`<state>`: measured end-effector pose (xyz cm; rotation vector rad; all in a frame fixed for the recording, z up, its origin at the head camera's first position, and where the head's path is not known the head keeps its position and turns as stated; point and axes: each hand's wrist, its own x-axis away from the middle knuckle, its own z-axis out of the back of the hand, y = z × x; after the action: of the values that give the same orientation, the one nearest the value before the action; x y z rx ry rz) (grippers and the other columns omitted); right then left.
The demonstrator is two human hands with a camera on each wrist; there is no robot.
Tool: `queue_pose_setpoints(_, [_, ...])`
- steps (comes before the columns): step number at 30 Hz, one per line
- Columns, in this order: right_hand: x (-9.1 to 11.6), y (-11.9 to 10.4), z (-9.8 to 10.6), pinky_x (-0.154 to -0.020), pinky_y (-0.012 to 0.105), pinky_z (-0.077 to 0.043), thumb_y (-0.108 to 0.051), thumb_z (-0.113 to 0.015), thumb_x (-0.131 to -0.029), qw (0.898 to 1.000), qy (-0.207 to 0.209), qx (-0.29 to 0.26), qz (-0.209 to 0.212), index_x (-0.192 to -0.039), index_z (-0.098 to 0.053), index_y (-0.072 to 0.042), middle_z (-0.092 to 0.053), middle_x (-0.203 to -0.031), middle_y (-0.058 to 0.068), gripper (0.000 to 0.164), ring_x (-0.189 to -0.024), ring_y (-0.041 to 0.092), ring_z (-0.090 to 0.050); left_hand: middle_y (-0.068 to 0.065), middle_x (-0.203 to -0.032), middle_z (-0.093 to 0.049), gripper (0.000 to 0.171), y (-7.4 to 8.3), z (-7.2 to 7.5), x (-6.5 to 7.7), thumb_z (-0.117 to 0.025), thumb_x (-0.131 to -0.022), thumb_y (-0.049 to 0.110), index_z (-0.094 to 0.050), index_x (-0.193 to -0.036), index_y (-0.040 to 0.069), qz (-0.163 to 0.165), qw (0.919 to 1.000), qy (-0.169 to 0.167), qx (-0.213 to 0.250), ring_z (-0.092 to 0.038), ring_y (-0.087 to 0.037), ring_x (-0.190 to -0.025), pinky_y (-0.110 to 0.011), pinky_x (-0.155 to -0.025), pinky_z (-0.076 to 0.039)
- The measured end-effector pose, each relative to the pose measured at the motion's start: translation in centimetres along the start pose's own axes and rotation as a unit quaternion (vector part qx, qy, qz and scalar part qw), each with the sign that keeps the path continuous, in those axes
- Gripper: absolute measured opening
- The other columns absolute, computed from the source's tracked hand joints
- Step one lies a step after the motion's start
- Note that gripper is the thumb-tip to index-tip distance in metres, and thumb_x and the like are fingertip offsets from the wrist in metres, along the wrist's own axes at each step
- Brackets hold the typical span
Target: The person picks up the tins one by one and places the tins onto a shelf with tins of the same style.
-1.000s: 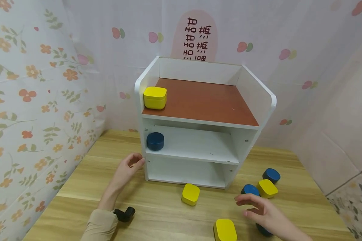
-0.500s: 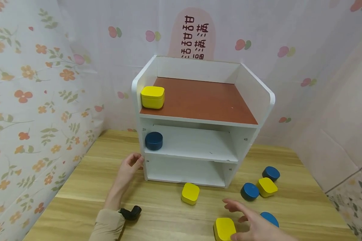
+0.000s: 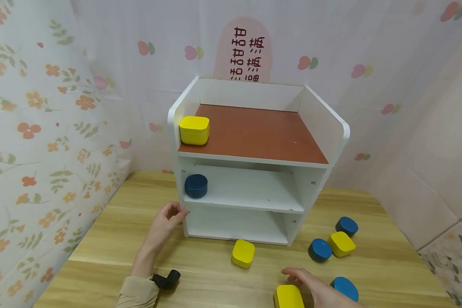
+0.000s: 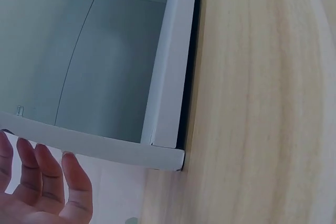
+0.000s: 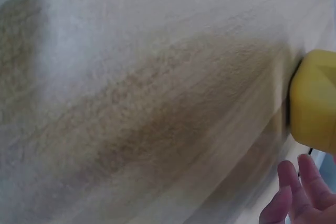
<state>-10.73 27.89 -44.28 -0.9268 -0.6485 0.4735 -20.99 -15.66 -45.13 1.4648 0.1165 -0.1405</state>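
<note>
My left hand point(image 3: 164, 221) is at the left side panel of a small white shelf unit point(image 3: 308, 188), fingers loosely bent. In the left wrist view its fingertips lie along the panel's edge point(image 4: 94, 144); whether they press on it is unclear. At the bottom of the head view, my right hand point(image 3: 316, 290) reaches beside a yellow rounded-square box point(image 3: 288, 297), fingers spread and relaxed. The right wrist view has that hand point(image 5: 304, 198) close to the yellow box point(image 5: 315, 103), with no grip on it visible.
On the unit's brown top sits another yellow box point(image 3: 194, 131); a blue round tin point(image 3: 196, 186) stands on the middle shelf. One yellow box point(image 3: 243, 253) lies before the unit. To the right lie blue tins point(image 3: 320, 250) and a yellow box point(image 3: 341, 244). Patterned curtains surround the table.
My right hand has moved left and down, from beside the blue tins to the near yellow box, uncovering a blue tin. The left hand stays at the side panel. The view shifts slightly.
</note>
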Motion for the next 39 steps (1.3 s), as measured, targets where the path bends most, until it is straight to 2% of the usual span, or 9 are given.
queue_pose_setpoints(4, [-0.1,0.5,-0.2,-0.09,0.035,-0.046,-0.024,-0.08,-0.083,1.0,0.0,-0.012,-0.011,-0.137,-0.037,-0.004,-0.047,-0.127,0.01,0.072,-0.106,0.017,-0.051,-0.009,-0.095,-0.052,0.025,0.1,-0.1,0.1,-0.066,-0.095,0.022,-0.053,-0.099,0.001,0.007,1.0,-0.003,0.001,-0.05,-0.023,-0.093,-0.035,-0.081,-0.044])
queue_pose_setpoints(9, [-0.3,0.4,-0.5,-0.089,0.042,-0.048,-0.025,-0.082,-0.081,0.999,0.015,-0.006,-0.03,-0.127,-0.046,-0.007,-0.049,-0.121,0.007,0.061,-0.101,0.023,-0.052,-0.008,-0.097,-0.052,0.026,0.5,-0.2,0.0,-0.065,-0.096,0.024,-0.052,-0.101,0.002,0.017,0.9998,-0.008,0.002,-0.049,-0.022,-0.095,-0.035,-0.084,-0.043])
queue_pose_setpoints(14, [-0.6,-0.1,-0.8,-0.089,0.05,-0.046,-0.028,-0.084,-0.078,0.998,0.029,-0.004,-0.048,-0.125,-0.048,-0.008,-0.052,-0.119,0.006,0.062,-0.101,0.027,-0.051,-0.008,-0.097,-0.054,0.025,0.5,-0.3,0.0,-0.065,-0.096,0.022,-0.051,-0.101,0.0,0.013,0.9999,-0.004,0.003,-0.049,-0.021,-0.095,-0.034,-0.083,-0.043])
queue_pose_setpoints(21, [-1.2,-1.5,-0.9,-0.088,0.049,-0.048,-0.03,-0.085,-0.076,0.998,0.041,0.014,-0.052,-0.124,-0.049,-0.016,-0.055,-0.119,0.002,0.061,-0.104,0.029,-0.05,-0.008,-0.096,-0.053,0.026,0.5,-0.1,0.2,-0.064,-0.096,0.022,-0.051,-0.101,0.0,0.011,0.9999,-0.001,0.001,-0.049,-0.021,-0.093,-0.033,-0.082,-0.043])
queue_pose_setpoints(25, [-1.3,-2.8,-0.8,-0.088,0.043,-0.05,-0.022,-0.084,-0.077,0.999,0.039,0.008,-0.02,-0.124,-0.05,-0.019,-0.054,-0.122,0.001,0.058,-0.11,0.03,-0.049,-0.008,-0.096,-0.053,0.026,0.4,0.0,0.1,-0.064,-0.096,0.024,-0.051,-0.101,0.001,0.016,0.9998,-0.007,-0.002,-0.049,-0.022,-0.093,-0.037,-0.084,-0.043])
queue_pose_setpoints(29, [-1.3,-4.4,-0.4,-0.087,0.031,-0.051,-0.019,-0.082,-0.08,0.998,0.033,0.022,0.041,-0.128,-0.048,-0.02,-0.052,-0.128,0.001,0.059,-0.113,0.027,-0.049,-0.008,-0.096,-0.052,0.027,0.4,-0.1,0.1,-0.064,-0.096,0.025,-0.052,-0.102,0.002,0.02,0.9997,-0.009,-0.006,-0.05,-0.022,-0.093,-0.038,-0.085,-0.043])
queue_pose_setpoints(33, [-1.8,-6.3,0.3,-0.083,0.026,-0.052,-0.018,-0.081,-0.081,0.991,0.049,0.068,0.106,-0.13,-0.047,-0.02,-0.053,-0.127,0.001,0.06,-0.112,0.023,-0.052,-0.008,-0.093,-0.051,0.026,0.5,-0.2,0.1,-0.064,-0.097,0.024,-0.052,-0.101,0.001,0.019,0.9998,-0.009,-0.005,-0.05,-0.021,-0.091,-0.037,-0.084,-0.043])
queue_pose_setpoints(39, [-3.1,-9.5,1.3,-0.081,0.026,-0.053,-0.018,-0.083,-0.079,0.979,0.072,0.107,0.155,-0.13,-0.049,-0.02,-0.054,-0.125,-0.002,0.061,-0.109,0.021,-0.055,-0.006,-0.092,-0.05,0.025,0.7,-0.1,0.2,-0.064,-0.096,0.021,-0.052,-0.102,0.0,0.017,0.9998,-0.009,0.0,-0.05,-0.019,-0.09,-0.035,-0.082,-0.044])
